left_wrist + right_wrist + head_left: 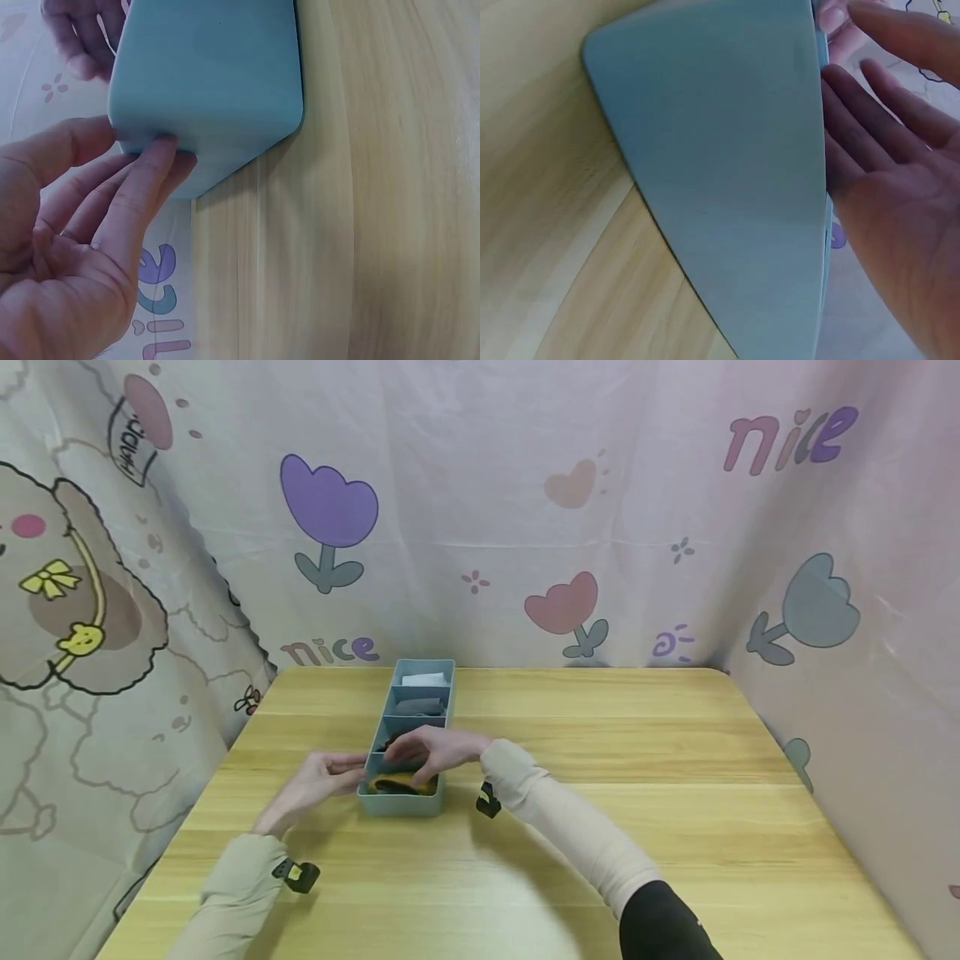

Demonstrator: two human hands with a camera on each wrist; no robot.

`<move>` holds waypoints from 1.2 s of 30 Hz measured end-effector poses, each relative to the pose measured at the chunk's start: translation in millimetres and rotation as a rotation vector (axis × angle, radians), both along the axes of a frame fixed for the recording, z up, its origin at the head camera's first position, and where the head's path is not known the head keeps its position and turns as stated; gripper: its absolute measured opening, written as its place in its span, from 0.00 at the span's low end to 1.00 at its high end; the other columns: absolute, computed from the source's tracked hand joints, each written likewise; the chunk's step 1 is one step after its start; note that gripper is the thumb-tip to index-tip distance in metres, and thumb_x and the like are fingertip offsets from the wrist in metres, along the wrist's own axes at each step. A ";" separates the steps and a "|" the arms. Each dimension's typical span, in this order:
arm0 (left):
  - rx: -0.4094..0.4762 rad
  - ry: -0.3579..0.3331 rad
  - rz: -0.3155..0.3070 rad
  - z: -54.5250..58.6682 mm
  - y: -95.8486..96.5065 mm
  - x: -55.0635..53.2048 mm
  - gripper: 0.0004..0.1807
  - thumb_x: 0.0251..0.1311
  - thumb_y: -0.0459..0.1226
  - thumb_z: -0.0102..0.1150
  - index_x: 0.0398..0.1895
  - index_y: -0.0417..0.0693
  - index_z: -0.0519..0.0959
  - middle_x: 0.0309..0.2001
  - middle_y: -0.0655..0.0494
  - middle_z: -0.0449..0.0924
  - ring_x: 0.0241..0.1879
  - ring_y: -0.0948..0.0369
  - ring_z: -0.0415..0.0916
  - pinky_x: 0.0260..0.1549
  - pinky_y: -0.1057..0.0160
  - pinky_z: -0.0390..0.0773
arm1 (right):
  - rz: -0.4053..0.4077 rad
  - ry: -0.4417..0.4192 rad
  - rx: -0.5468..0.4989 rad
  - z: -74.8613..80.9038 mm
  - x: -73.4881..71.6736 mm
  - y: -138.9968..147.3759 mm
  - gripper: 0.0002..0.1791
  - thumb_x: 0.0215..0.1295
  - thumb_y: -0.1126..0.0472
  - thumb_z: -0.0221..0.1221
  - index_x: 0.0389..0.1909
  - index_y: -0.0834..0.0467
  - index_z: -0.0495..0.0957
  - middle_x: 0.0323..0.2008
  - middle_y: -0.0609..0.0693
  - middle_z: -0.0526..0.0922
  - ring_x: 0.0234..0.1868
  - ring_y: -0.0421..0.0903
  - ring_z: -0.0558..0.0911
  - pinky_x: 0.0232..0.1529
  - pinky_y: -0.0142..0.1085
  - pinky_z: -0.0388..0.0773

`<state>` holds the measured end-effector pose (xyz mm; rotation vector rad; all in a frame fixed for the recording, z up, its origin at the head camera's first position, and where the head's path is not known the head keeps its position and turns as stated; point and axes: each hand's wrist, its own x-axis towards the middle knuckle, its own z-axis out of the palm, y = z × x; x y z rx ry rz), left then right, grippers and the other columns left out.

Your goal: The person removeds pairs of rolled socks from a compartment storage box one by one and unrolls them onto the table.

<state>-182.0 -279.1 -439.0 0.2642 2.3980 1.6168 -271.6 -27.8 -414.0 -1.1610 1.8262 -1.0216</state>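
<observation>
1. Yellow-and-dark bundle, apparently cloth, lies in the nearest compartment of a pale blue box on a wooden table.
2. Right hand: dips in from above, thumb at the bundle; fingertips are hidden, so whether its grip has hold of anything cannot be told.
3. Left hand: grip loose, fingers extended against the box's left outer wall.
4. Likely step: settling the bundle. Next probably calls for gentle tucking below the rim while the box is kept steady.
</observation>
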 end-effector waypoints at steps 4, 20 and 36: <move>0.004 -0.008 0.001 1.0 2.5 -0.9 0.25 0.69 0.32 0.58 0.65 0.24 0.70 0.60 0.27 0.74 0.51 0.63 0.83 0.47 0.65 0.85 | 0.048 -0.011 0.040 -0.5 -2.3 -6.0 0.36 0.58 0.80 0.62 0.69 0.68 0.66 0.71 0.62 0.70 0.75 0.54 0.67 0.75 0.36 0.64; 0.094 -0.056 0.038 -3.4 4.4 1.1 0.25 0.71 0.30 0.54 0.65 0.21 0.68 0.60 0.25 0.73 0.46 0.71 0.84 0.45 0.62 0.85 | 0.117 -0.010 0.386 5.2 -8.1 -32.2 0.40 0.58 0.79 0.62 0.71 0.53 0.67 0.77 0.49 0.60 0.79 0.46 0.58 0.77 0.37 0.58; 0.083 -0.064 0.124 -4.3 10.4 5.9 0.24 0.72 0.33 0.53 0.66 0.26 0.70 0.65 0.27 0.70 0.47 0.74 0.81 0.44 0.67 0.84 | 0.132 0.126 0.427 -3.2 -7.4 -35.7 0.38 0.59 0.75 0.63 0.68 0.44 0.71 0.75 0.45 0.61 0.68 0.39 0.62 0.68 0.31 0.63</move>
